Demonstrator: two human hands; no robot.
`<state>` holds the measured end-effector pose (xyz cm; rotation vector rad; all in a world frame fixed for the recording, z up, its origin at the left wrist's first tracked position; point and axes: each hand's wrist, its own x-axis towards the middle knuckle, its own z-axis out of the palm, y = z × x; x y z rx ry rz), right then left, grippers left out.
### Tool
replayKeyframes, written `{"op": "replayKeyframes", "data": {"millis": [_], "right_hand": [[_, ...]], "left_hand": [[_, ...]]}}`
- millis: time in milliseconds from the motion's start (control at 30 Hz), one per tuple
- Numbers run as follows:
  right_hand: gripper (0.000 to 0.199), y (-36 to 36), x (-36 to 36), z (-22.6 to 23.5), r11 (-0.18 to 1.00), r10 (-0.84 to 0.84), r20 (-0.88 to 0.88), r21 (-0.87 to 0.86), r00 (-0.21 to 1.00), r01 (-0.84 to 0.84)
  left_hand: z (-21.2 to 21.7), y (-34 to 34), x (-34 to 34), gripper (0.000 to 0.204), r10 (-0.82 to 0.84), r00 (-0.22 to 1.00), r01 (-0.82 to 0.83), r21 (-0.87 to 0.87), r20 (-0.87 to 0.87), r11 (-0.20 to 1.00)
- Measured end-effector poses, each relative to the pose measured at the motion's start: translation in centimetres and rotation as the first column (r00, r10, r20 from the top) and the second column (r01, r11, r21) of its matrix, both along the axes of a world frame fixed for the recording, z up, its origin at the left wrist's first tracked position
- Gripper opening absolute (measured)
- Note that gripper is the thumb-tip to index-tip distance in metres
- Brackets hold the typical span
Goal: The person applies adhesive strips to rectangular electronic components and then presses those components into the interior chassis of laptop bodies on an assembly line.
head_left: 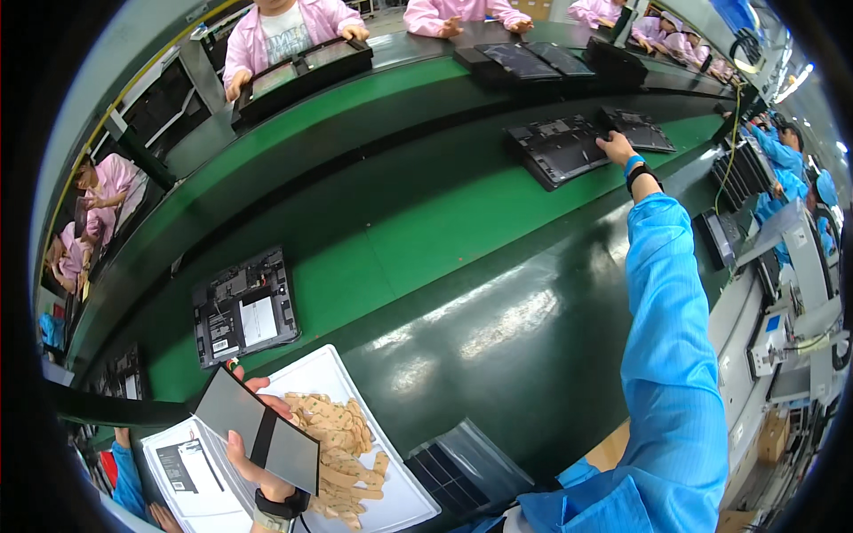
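My left hand (pixel 269 481) holds a flat grey panel (pixel 291 447) with a black strip across its middle, probably a battery pack. The thumb lies on the near side and fingertips show past the far edge; the panel hides the palm. My right arm stretches far forward over the green belt. There my right hand (pixel 617 149) grips the right edge of a dark open laptop base (pixel 558 149). Close beside it lies a second laptop base (pixel 641 130). Another laptop base (pixel 246 308), with a white-labelled part inside, lies on the belt at left.
Below the panel, a white tray (pixel 410 508) holds a heap of tan adhesive strips (pixel 342 435). Clear bags with dark parts (pixel 458 471) lie right of it. Co-workers in pink (pixel 293 31) sit across the green belt (pixel 382 240). A blue sleeve (pixel 129 480) shows at lower left.
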<state>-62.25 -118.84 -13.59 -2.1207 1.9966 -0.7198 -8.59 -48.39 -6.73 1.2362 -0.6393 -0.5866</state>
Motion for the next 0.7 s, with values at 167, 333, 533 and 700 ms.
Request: {"op": "replayKeyframes", "data": {"millis": [167,333,533,700], "right_hand": [[0.097,4.6,5.5,0.3,0.998,0.022,-0.099,0.062,0.995,-0.016],[0.102,11.7,11.9,0.2,0.959,0.270,0.102,0.061,0.958,-0.276],[0.106,22.3,19.1,0.0,0.944,0.303,0.052,0.121,0.952,-0.307],[0.078,27.4,19.0,4.1,0.886,0.393,-0.055,-0.245,0.918,-0.394]], "left_hand": [[0.7,0.0,-0.7,0.098,-0.013,1.000,0.012,0.020,0.025,1.000],[0.5,-0.4,-1.6,0.098,-0.100,0.993,0.100,0.006,0.063,0.995],[5.8,-2.6,-3.6,0.084,-0.353,0.904,0.311,0.195,0.242,0.930],[9.4,-9.7,-7.7,0.099,-0.428,0.474,0.229,0.361,0.770,0.904]]}}
